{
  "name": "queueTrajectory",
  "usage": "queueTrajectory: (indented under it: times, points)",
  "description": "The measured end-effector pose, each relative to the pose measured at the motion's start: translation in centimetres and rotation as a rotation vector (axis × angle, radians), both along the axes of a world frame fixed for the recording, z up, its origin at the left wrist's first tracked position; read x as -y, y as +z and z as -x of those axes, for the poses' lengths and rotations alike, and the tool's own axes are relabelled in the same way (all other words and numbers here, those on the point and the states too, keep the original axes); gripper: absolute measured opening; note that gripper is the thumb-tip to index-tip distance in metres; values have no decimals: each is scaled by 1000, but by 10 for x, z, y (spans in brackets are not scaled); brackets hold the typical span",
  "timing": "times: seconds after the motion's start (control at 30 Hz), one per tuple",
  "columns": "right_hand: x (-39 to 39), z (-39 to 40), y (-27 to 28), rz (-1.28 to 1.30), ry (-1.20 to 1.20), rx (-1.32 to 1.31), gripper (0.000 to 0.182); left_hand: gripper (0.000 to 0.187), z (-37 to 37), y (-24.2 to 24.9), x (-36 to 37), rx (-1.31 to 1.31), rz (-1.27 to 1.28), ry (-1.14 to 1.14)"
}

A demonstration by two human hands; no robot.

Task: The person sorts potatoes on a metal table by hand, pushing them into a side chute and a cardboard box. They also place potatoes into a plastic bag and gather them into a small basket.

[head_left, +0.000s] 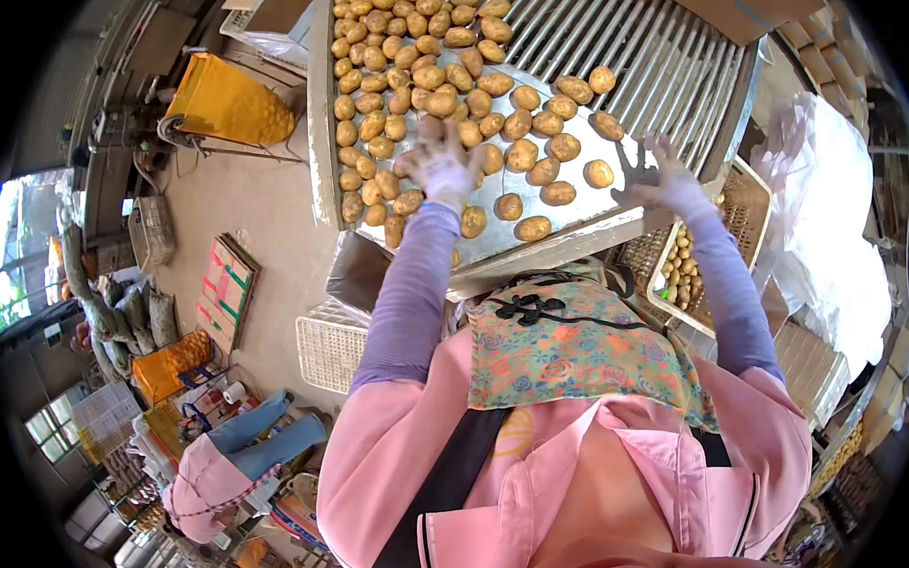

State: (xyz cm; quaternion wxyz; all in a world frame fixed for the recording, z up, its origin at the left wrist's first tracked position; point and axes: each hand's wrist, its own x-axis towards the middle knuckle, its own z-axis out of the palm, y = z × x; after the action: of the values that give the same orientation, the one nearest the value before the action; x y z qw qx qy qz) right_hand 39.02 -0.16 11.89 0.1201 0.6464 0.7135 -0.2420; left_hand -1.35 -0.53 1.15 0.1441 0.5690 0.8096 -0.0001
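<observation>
Many brown potatoes (521, 154) lie on a metal sorting table (582, 207), packed closest on its left side. My left hand (443, 169), in a pale glove, rests among them with its fingers stretched forward; the fingers are slightly blurred, and potatoes touch or sit close around them. Over the table's right edge, my right hand (671, 181), also gloved, has its fingers spread and holds nothing. Its shadow falls on the metal beside it. One potato (606, 125) lies just left of the right fingertips.
Metal rollers (627, 53) run behind the sheet. A plastic crate (757, 198) holding smaller potatoes stands below my right forearm. Another crate (329, 353) is at the table's lower left. White plastic sheeting (823, 231) hangs at right. A person in pink (206, 483) bends over at lower left.
</observation>
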Motion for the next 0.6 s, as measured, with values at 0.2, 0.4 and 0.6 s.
queueTrajectory:
  times: [0.2,0.4,0.6]
  points:
    - [9,100,-51,71,439,-141,122,55,43,-6,129,162,-366,-558]
    - [33,222,-56,118,714,-274,107,62,124,34,142,166,-129,-348]
    - [11,246,-86,137,790,-638,57,75,101,-65,84,-112,-295,-110]
